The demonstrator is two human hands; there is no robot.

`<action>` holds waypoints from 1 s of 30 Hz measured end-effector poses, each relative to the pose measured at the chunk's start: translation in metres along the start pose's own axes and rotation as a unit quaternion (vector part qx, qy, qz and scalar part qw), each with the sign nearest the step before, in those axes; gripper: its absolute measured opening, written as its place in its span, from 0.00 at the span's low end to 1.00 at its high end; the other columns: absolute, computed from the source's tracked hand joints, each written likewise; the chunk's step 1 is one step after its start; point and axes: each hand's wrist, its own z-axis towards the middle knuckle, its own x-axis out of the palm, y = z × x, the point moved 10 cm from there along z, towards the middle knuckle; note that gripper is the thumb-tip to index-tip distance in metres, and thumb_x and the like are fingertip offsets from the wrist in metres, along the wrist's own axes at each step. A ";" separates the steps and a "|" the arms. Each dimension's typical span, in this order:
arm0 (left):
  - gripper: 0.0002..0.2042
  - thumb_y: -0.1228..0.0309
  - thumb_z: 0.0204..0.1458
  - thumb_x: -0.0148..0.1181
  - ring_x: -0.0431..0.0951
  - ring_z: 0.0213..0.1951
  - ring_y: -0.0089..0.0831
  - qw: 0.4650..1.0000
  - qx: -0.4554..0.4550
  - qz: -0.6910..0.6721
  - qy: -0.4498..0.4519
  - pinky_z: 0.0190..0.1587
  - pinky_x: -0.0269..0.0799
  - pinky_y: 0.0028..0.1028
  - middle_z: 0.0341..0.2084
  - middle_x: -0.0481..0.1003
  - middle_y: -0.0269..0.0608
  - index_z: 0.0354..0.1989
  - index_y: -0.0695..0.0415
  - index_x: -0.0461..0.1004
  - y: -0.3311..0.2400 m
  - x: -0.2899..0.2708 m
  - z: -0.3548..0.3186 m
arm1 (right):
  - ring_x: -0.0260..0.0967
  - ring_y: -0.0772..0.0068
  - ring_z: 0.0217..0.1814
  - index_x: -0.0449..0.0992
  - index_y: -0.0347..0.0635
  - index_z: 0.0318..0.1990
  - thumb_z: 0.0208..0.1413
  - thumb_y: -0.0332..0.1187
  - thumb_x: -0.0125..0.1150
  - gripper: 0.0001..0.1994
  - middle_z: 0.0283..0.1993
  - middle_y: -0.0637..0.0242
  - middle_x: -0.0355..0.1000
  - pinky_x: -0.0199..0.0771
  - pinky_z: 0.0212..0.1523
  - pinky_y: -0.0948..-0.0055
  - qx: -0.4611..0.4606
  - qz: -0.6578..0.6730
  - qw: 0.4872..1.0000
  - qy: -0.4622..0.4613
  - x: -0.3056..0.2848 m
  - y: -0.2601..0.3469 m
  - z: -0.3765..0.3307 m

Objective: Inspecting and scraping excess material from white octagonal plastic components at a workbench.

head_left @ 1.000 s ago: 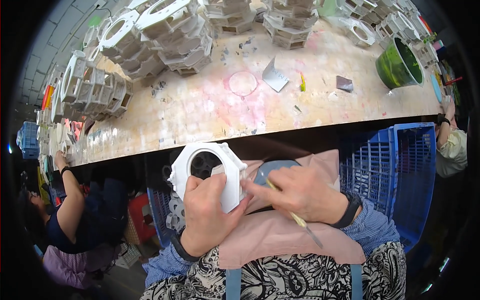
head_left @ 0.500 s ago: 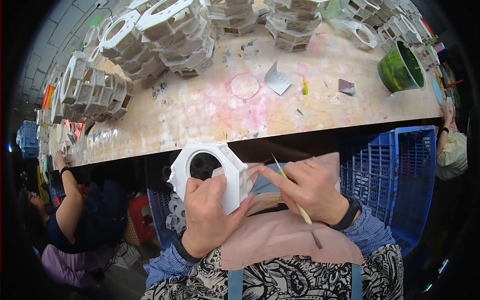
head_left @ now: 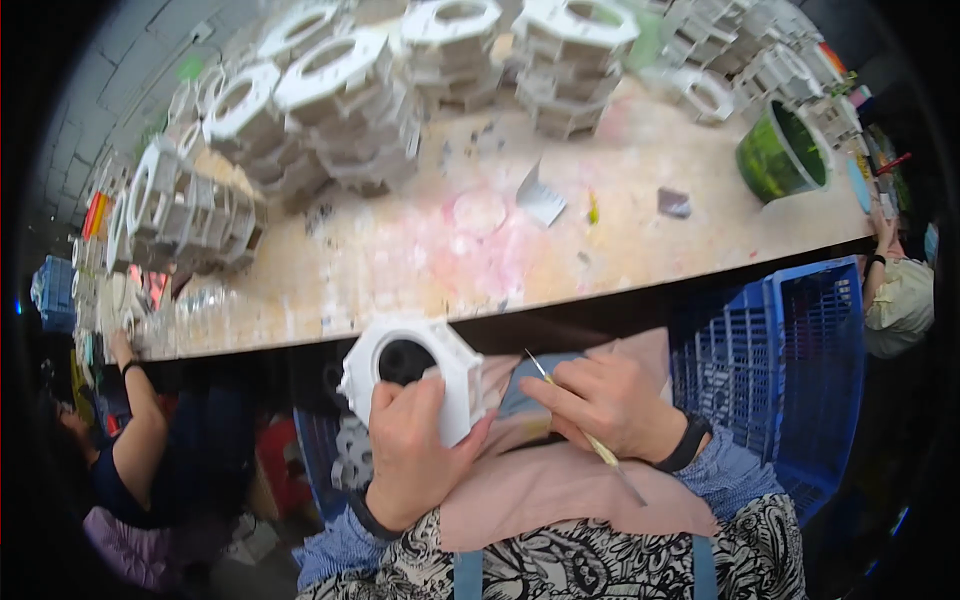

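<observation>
My left hand [head_left: 415,450] grips a white octagonal frame [head_left: 452,355] with a large round opening. Its fingers reach into the opening, and the thumb presses the lower side. The frame is held over my lap, just short of the table edge. To its right, my right hand [head_left: 625,410] is closed round a slim double-ended hand tool [head_left: 604,453] with a pale handle. One thin metal tip points up and left toward the frame without touching it; the flatter metal end points down over a pink cloth [head_left: 560,490] on my lap.
Stacks of similar white frames [head_left: 350,120] line the far side of the wooden table [head_left: 400,260]. A green-stained tub [head_left: 780,155], a folded paper [head_left: 541,200] and a dark square [head_left: 674,203] lie farther right. Blue crates [head_left: 815,370] flank my lap. Other people work at far left and right.
The view has tipped, so the table and stacks sit lower in the picture. My right index finger has drawn back from the frame's side. Both hands keep their hold.
</observation>
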 end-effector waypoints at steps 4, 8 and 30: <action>0.20 0.70 0.32 0.74 0.66 0.30 0.44 0.999 -0.040 -0.028 0.011 0.33 0.63 0.38 0.24 0.70 0.46 0.31 0.62 0.71 0.006 0.000 -0.005 | 0.67 0.66 0.27 0.72 0.40 0.38 0.41 0.25 0.60 0.13 0.26 0.66 0.62 0.67 0.26 0.69 0.050 -0.054 0.996 -0.045 -0.019 -0.032 -0.005; 0.20 0.69 0.32 0.75 0.66 0.31 0.42 0.994 -0.077 -0.072 0.034 0.33 0.65 0.36 0.24 0.69 0.47 0.32 0.63 0.71 0.012 0.004 -0.004 | 0.70 0.57 0.28 0.72 0.41 0.37 0.42 0.23 0.58 0.11 0.29 0.60 0.65 0.70 0.27 0.65 0.172 -0.147 0.969 -0.101 -0.048 -0.093 -0.015; 0.21 0.67 0.35 0.74 0.68 0.28 0.39 0.994 -0.030 -0.105 -0.005 0.35 0.63 0.32 0.26 0.73 0.41 0.38 0.61 0.73 0.015 0.002 0.006 | 0.69 0.46 0.37 0.74 0.35 0.39 0.59 0.39 0.54 0.14 0.33 0.49 0.68 0.68 0.38 0.52 0.260 -0.140 0.935 -0.197 -0.005 -0.170 0.093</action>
